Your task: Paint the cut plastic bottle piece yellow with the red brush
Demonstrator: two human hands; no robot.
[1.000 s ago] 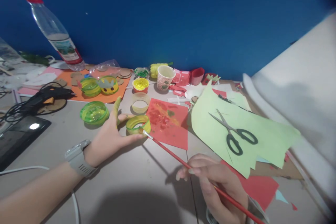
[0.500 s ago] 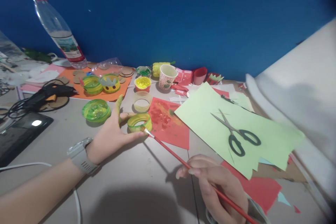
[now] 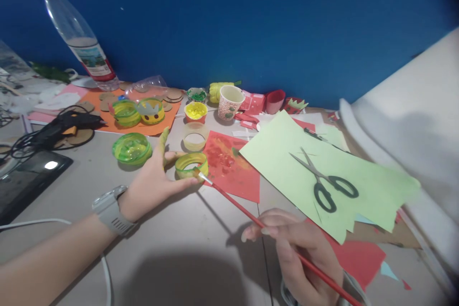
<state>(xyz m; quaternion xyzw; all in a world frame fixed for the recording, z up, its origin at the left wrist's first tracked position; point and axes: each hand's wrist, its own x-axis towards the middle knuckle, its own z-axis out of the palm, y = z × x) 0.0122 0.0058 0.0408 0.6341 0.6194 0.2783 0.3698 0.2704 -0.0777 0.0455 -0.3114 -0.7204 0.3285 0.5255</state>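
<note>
My left hand point(image 3: 158, 172), with paint on its fingers, steadies a yellow and green painted ring point(image 3: 191, 166) on the table between thumb and fingers. A red-handled paintbrush point(image 3: 236, 204) is gripped in my right hand point(image 3: 297, 244), and its bristles touch the ring's near side. Behind that ring stands a pale, unpainted clear ring point(image 3: 194, 137). A green and yellow painted bowl-like piece point(image 3: 132, 149) lies beyond my left wrist. Farther back are a cup of yellow paint point(image 3: 195, 112) and a cup of green paint point(image 3: 197, 95).
Scissors point(image 3: 322, 177) lie on pale green paper point(image 3: 272, 153) at the right. Paint-smeared red paper point(image 3: 244, 179) is beside the ring. A patterned paper cup point(image 3: 229, 105), a tall bottle point(image 3: 81, 33), a glue gun point(image 3: 71, 124) and a phone point(image 3: 32, 186) stand or lie around.
The brush tip has shifted slightly along the ring's near side, and my right hand has moved a little to the right. My left hand keeps its hold on the ring.
</note>
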